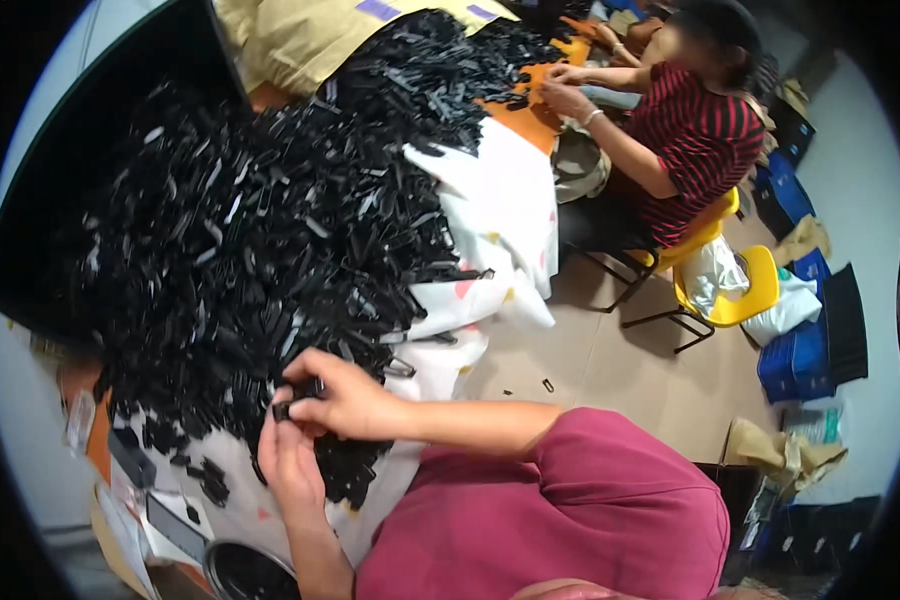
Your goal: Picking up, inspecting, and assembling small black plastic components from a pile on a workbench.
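Observation:
Both of my hands meet over the near edge of a big heap of small black plastic pieces. Between the fingertips is a small black plastic piece, too small to make out in detail. My right hand comes from the right, its thumb and fingers pinched on the piece. From below, my left hand reaches up with its fingertips closed against the same piece. More of the black pieces lie just under and beside both hands. Part of the left fingers is hidden behind the right hand.
White cloth drapes off the table. A large black bin stands at left, a tan sack behind. Near left are a black round container and a flat dark-screened device. A co-worker sits beyond; a yellow chair stands right.

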Demonstrator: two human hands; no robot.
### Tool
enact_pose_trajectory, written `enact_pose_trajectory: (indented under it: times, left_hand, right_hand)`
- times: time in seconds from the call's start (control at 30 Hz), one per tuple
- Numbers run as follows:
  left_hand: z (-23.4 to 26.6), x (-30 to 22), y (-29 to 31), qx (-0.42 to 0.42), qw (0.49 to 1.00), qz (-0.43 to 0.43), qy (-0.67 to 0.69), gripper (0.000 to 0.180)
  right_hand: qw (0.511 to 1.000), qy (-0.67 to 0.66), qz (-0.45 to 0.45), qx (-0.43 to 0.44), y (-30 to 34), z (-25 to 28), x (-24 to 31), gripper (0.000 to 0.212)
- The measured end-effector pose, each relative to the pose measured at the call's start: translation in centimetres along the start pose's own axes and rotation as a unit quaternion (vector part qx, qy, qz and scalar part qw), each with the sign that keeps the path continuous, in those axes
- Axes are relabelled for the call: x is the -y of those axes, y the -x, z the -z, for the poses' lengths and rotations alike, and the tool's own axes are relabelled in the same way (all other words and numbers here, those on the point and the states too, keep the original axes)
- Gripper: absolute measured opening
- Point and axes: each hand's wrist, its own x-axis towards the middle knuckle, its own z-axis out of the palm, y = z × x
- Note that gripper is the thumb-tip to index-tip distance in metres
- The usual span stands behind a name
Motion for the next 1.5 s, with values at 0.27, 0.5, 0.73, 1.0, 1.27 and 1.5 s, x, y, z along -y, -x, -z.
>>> enact_pose_trajectory:
  times: [0.27,0.5,0.73,1.0,1.27,1.5]
  left_hand:
    - [1.5,-0.4,0.8,-0.086,0.994,-0.016,0.061,0.032]
    - [2.8,0.0,1.0,-0.075,0.993,0.012,0.091,0.031]
    - [4.1,-1.0,-0.4,-0.179,0.974,-0.037,0.132,0.024]
    - [6.5,-4.8,0.4,-0.259,0.964,-0.032,0.060,0.015]
    - [5.1,-4.1,-0.3,-0.199,0.938,0.015,-0.282,0.019]
    - [1.8,-0.7,-6.0,0.019,0.715,-0.107,-0.691,0.024]
  right_hand:
    - [0.989,0.100,-0.022,0.105,0.5,-0.2,0.4,0.026]
    - [0.992,-0.033,-0.084,0.093,1.7,-0.9,0.3,0.020]
    - [0.944,0.312,0.097,0.053,-2.9,3.1,-0.7,0.018]
    - [0.832,0.492,0.185,0.174,-5.7,1.1,-3.7,0.016]
    - [0.843,0.489,0.039,0.221,-6.4,2.3,-2.9,0.035]
    - [0.868,0.486,0.054,0.087,-7.1,4.8,-2.0,0.019]
